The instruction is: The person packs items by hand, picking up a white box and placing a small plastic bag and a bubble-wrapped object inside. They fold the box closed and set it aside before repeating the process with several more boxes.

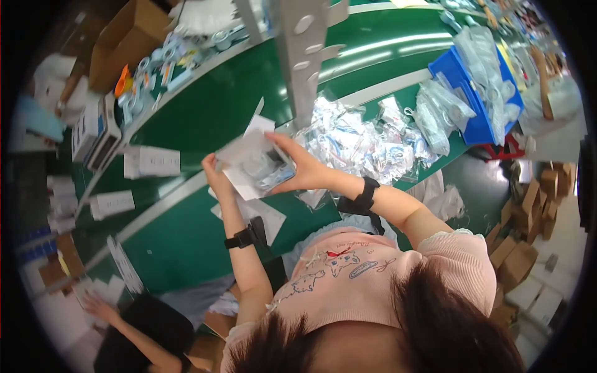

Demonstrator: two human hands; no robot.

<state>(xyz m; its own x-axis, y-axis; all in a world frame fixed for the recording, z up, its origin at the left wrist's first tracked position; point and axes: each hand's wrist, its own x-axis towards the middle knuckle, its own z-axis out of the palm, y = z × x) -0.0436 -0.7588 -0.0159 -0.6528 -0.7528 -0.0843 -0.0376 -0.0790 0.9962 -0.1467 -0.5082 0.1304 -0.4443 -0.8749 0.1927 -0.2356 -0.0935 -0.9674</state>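
Between my two hands is a white cardboard box (239, 180) with its top flaps standing up, held over the near edge of the green bench. Inside it lies a pale item in clear plastic (258, 165), too blurred to name. My left hand (215, 174) grips the box's left side. My right hand (301, 163) holds the opposite side, thumb toward me. Below the box, white paper or flat card (270, 217) rests on the bench. A heap of clear plastic packets (367, 143) with white and blue contents lies to the right of my right hand.
A grey metal post (301, 56) rises just beyond the box. Farther right stands a blue bin (479, 93) with bagged parts. Closed white boxes (152, 163) sit along the green belt (199, 105) at left. Another person's hand (99, 308) is at the lower left.
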